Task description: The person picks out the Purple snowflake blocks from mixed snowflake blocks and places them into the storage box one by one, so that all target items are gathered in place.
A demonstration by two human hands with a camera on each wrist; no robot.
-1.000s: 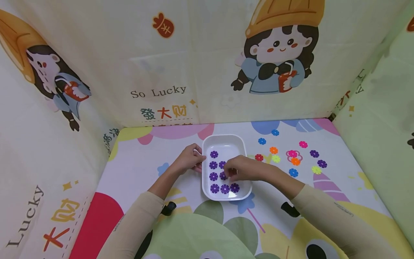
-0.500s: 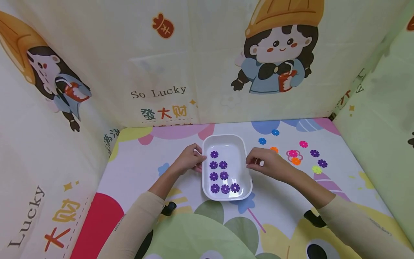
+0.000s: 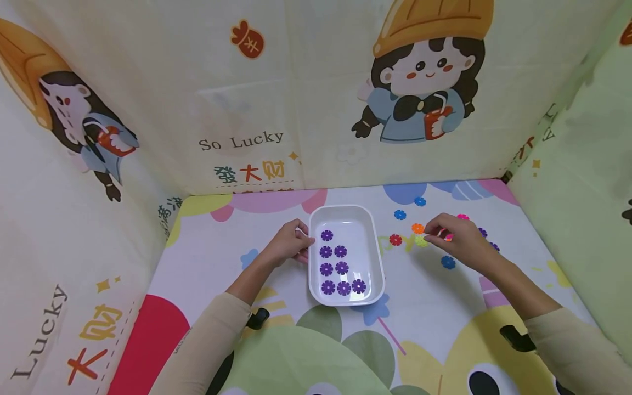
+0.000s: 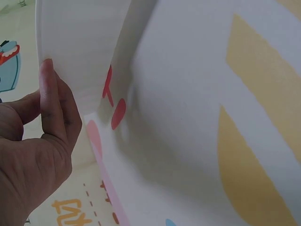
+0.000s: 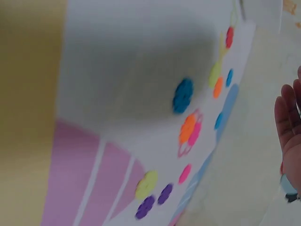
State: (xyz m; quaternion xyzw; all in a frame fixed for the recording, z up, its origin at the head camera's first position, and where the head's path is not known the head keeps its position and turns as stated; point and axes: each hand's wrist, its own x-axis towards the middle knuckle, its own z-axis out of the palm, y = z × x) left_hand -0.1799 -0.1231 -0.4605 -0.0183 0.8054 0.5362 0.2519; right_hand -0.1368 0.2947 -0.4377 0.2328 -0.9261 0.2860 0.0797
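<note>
A white tray [image 3: 367, 219] lies on the patterned table in the head view, with several purple flower-shaped pieces [image 3: 342, 268] in rows inside. My left hand [image 3: 288, 241] grips its left rim; the left wrist view shows fingers [image 4: 51, 101] against the outer wall. My right hand [image 3: 459, 241] hovers above loose flower-shaped pieces right of the tray, its fingers loosely bent and nothing seen between them. Nearest its fingertips is a yellow-green piece [image 3: 421, 241], with an orange piece [image 3: 417, 228] just behind. The hand partly covers pink and purple pieces.
Around the right hand lie a red piece [image 3: 395, 240] and several blue ones, including a blue piece [image 3: 448, 262] nearer the front. A cream printed cloth wall [image 3: 321, 109] rises behind the table, with similar cloth at both sides.
My right hand has moved from over the tray, past its right rim, to the loose pieces at the right. The left hand and the tray have stayed in place.
</note>
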